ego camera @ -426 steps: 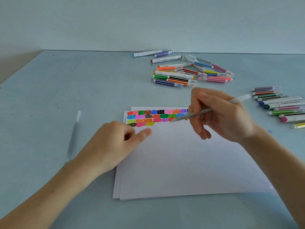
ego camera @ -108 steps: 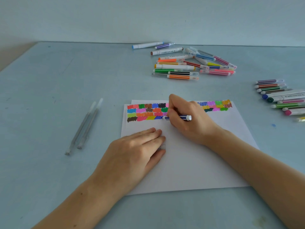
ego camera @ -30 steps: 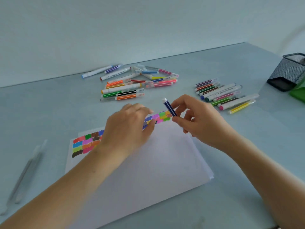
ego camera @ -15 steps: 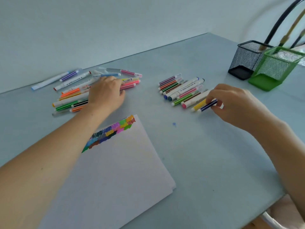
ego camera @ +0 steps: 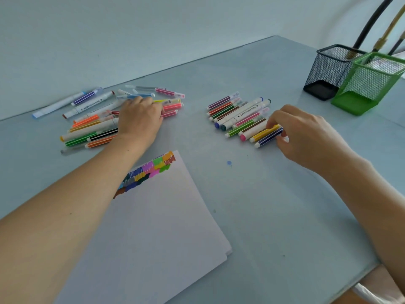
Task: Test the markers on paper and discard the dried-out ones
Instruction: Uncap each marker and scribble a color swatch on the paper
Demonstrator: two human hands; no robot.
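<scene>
Two heaps of markers on the pale blue tabletop (ego camera: 252, 205): a loose scatter (ego camera: 92, 119) at far left, a tidier row (ego camera: 238, 116) at right of centre. Left hand (ego camera: 140, 121) laid over the scatter, knuckles up, fingers bent down among the barrels; whether that grip has closed on any marker, cannot tell. Right hand (ego camera: 306, 137) at the near end of the row, fingertips curled round the navy-striped marker (ego camera: 268, 138), which lies on the tabletop just beside a yellow-striped marker (ego camera: 264, 133), parallel to it. White paper (ego camera: 153, 238) stacked near the front edge, tilted, with a band of coloured test scribbles (ego camera: 151, 170) along its far edge, partly hidden by the left forearm. Small blue ink spot (ego camera: 229, 163) between paper and row. Black mesh holder (ego camera: 328, 71) and green mesh holder (ego camera: 368, 84) touching at far right, brush handles rising from them.
</scene>
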